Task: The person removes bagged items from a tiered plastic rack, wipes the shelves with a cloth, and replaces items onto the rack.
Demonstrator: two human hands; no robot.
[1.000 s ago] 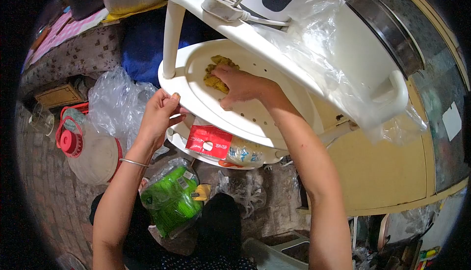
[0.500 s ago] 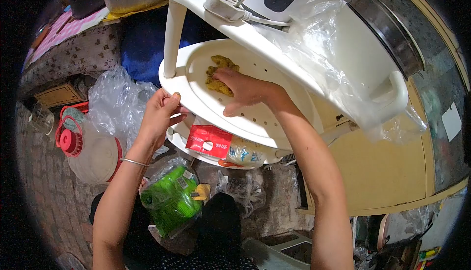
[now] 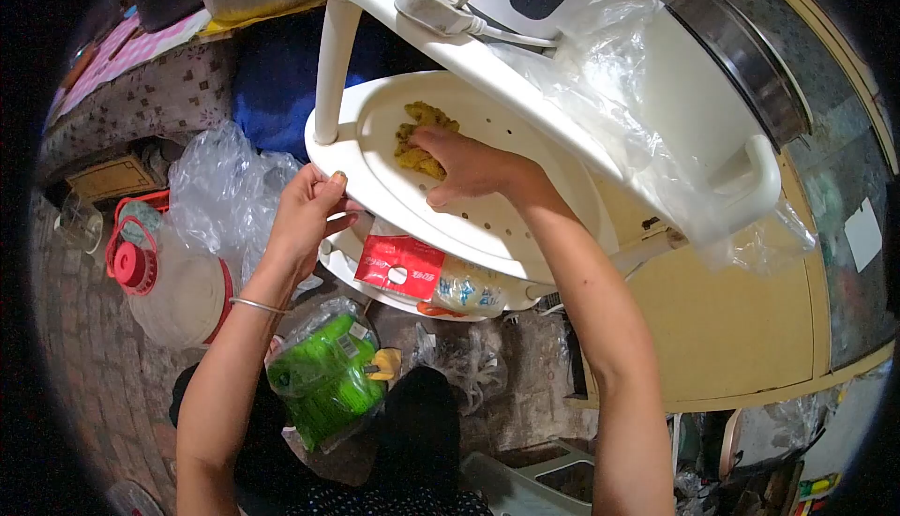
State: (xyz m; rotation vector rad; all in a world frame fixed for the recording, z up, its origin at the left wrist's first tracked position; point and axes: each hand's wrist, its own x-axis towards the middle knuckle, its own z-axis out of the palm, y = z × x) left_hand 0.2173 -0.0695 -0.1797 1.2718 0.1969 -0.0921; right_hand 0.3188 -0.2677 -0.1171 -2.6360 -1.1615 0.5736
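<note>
A crumpled yellow-brown cloth lies against the white oval shelf tray, which has small holes in its floor. My right hand reaches into the tray, its fingers closed on the cloth and pressing it to the surface; the fingertips are partly hidden. At the tray's near left rim, my left hand grips the edge between thumb and fingers. Just below the rim, a red card packet and a clear bag with blue print sit on a lower shelf.
An upper shelf carries a plug and a white appliance in thin plastic. On the left stand a red-capped jug and plastic bags. A green packet lies by my knees; a cream cabinet is on the right.
My right hand and the cloth have barely shifted on the tray. The left hand stays at the rim, and the whole view has moved slightly.
</note>
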